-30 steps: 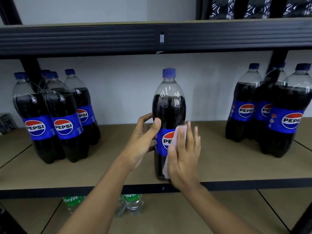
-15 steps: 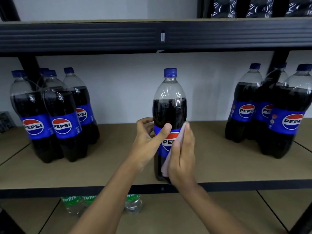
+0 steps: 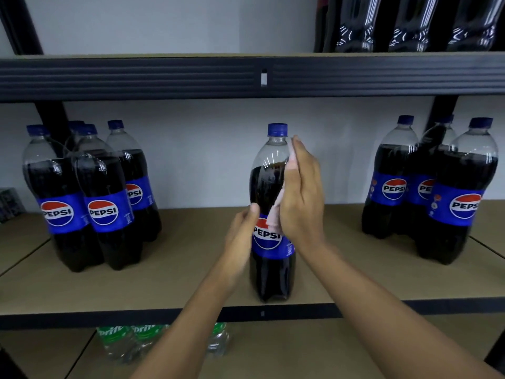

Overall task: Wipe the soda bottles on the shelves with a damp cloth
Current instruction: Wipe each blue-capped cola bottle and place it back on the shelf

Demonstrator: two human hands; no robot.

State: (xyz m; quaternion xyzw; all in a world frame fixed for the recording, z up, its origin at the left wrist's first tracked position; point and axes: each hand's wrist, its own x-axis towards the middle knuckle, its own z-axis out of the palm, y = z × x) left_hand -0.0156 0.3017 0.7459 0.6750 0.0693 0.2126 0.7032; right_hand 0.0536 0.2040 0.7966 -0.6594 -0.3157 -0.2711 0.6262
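Pepsi bottles (image 3: 273, 214) on tan shelf (image 3: 177, 269)

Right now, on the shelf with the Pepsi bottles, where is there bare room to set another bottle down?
Two bare patches on the middle shelf: between the left group of bottles and the held bottle, and between that bottle and the right group. The left forearm and right forearm cross their front edges. The groups themselves are packed tight.

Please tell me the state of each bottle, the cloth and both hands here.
Middle Pepsi bottle: upright, capped, near the front edge of its shelf.
Cloth: pressed against that bottle's upper side.
Left hand: grips the bottle at its label.
Right hand: flat, fingers straight, pressing the cloth.
Left Pepsi bottles: upright, capped.
Right Pepsi bottles: upright, capped.
Sprite bottles: on the lower shelf, mostly hidden.
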